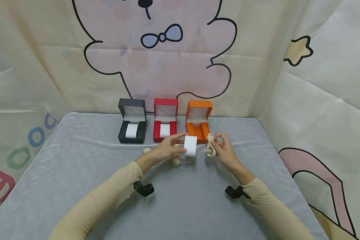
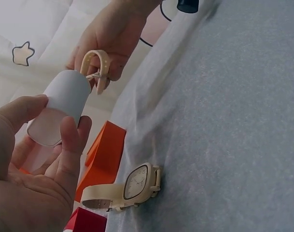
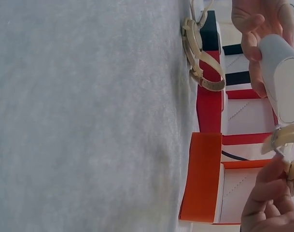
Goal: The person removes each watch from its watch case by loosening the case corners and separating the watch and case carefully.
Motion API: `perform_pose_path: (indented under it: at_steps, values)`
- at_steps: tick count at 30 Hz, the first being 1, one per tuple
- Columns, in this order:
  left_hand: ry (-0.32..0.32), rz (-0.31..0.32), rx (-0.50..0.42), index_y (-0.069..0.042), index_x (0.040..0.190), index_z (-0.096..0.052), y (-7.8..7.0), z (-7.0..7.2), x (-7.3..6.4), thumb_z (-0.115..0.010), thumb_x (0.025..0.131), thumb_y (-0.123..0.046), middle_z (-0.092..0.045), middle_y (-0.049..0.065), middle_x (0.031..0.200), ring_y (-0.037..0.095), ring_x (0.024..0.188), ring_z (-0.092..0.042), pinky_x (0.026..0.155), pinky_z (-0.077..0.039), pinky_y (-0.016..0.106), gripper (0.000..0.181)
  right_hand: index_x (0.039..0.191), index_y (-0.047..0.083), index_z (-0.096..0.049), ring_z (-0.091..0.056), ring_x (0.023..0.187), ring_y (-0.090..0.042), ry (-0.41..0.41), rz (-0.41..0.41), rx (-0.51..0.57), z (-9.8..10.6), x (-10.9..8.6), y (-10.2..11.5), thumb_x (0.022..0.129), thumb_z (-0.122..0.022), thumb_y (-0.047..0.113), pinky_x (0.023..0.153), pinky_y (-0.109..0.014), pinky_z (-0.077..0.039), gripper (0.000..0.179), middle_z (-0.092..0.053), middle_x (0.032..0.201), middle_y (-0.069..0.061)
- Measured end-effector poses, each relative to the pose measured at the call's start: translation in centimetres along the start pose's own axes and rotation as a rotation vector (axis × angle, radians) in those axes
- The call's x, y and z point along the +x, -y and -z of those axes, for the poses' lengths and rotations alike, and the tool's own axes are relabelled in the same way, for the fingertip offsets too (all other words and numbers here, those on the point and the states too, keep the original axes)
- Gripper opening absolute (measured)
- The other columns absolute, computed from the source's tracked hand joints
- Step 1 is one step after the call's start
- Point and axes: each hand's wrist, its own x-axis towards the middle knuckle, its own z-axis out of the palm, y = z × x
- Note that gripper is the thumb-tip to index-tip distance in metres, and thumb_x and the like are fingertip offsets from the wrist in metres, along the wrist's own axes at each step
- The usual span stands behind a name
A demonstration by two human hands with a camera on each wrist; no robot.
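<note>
My left hand (image 1: 165, 149) grips a white watch cushion (image 1: 190, 146) between thumb and fingers, held up over the table in front of the orange box. Pinched in my right hand (image 1: 226, 152) is a cream watch (image 1: 210, 146), its strap curved into a loop. In the left wrist view the strap (image 2: 103, 63) shows just beyond the cushion's far end. The orange watch box (image 1: 198, 128) stands with its lid up and its orange inside showing. Below my left hand a second cream watch (image 1: 176, 161) lies on the table, and part of a third watch (image 1: 146, 150) shows behind the left wrist.
A black watch box (image 1: 132, 137) and a red watch box (image 1: 165, 135) stand left of the orange one, lids raised, each with a white cushion inside. Grey cloth covers the table (image 1: 186, 206). Printed curtains (image 1: 255, 66) hang behind and at both sides.
</note>
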Motion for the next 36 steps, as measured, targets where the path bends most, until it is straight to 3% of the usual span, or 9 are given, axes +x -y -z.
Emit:
perform_pose_path:
  at_steps: [7, 13, 18, 24, 32, 36]
  values:
    - [-0.008, 0.002, 0.011, -0.024, 0.157, -0.039, -0.2, 0.1, -0.2, -0.072, 0.094, -0.011, -0.053, 0.015, 0.147, 0.027, 0.117, -0.058, 0.080, -0.062, 0.036, 0.072, 0.144, -0.008, -0.040, -0.061, 0.076, -0.002, 0.034, 0.048, -0.043, 0.2, 0.0, 0.2, 0.102, -0.051, 0.000, 0.060, -0.018, -0.045, 0.044, -0.073, 0.097, 0.014]
    - [-0.007, 0.000, 0.007, -0.022, 0.157, -0.037, -0.2, 0.0, -0.1, -0.071, 0.094, -0.012, -0.052, 0.015, 0.148, 0.028, 0.118, -0.058, 0.080, -0.061, 0.036, 0.072, 0.153, -0.006, -0.034, -0.067, 0.093, -0.005, 0.101, 0.068, -0.063, 0.5, -0.2, 0.2, 0.094, -0.059, -0.009, 0.073, -0.017, -0.055, 0.064, -0.070, 0.110, 0.014]
    - [0.000, 0.003, -0.009, -0.024, 0.156, -0.039, -0.2, -0.3, 0.1, -0.070, 0.095, -0.013, -0.051, 0.015, 0.149, 0.028, 0.119, -0.058, 0.081, -0.061, 0.036, 0.069, 0.153, -0.004, -0.035, -0.069, 0.095, -0.009, 0.108, 0.107, -0.073, 0.7, -0.4, 0.0, 0.094, -0.061, -0.008, 0.080, -0.018, -0.057, 0.064, -0.071, 0.112, 0.011]
    - [0.002, 0.004, -0.012, -0.027, 0.155, -0.041, -0.1, -0.6, 0.5, -0.071, 0.095, -0.014, -0.052, 0.014, 0.149, 0.029, 0.121, -0.057, 0.082, -0.061, 0.037, 0.068, 0.150, -0.012, -0.033, -0.070, 0.100, -0.008, 0.100, 0.160, -0.067, 1.1, -0.5, -0.5, 0.094, -0.061, -0.010, 0.086, -0.017, -0.056, 0.062, -0.072, 0.112, 0.011]
    - [0.010, -0.006, -0.005, -0.025, 0.156, -0.039, -0.3, -0.8, 0.6, -0.070, 0.095, -0.014, -0.051, 0.015, 0.150, 0.033, 0.128, -0.053, 0.078, -0.060, 0.031, 0.069, 0.156, -0.006, -0.026, -0.069, 0.098, -0.006, 0.108, 0.083, -0.002, 1.7, -1.0, -0.4, 0.098, -0.055, -0.006, 0.080, -0.024, -0.059, 0.064, -0.070, 0.116, 0.011]
    - [0.003, 0.001, -0.001, -0.025, 0.156, -0.039, -0.5, -0.9, 0.5, -0.070, 0.095, -0.013, -0.051, 0.014, 0.150, 0.031, 0.127, -0.054, 0.077, -0.060, 0.029, 0.069, 0.158, 0.000, -0.024, -0.068, 0.104, -0.007, 0.125, 0.035, 0.017, 2.0, -1.0, -0.5, 0.101, -0.055, -0.002, 0.084, -0.025, -0.059, 0.065, -0.066, 0.122, 0.008]
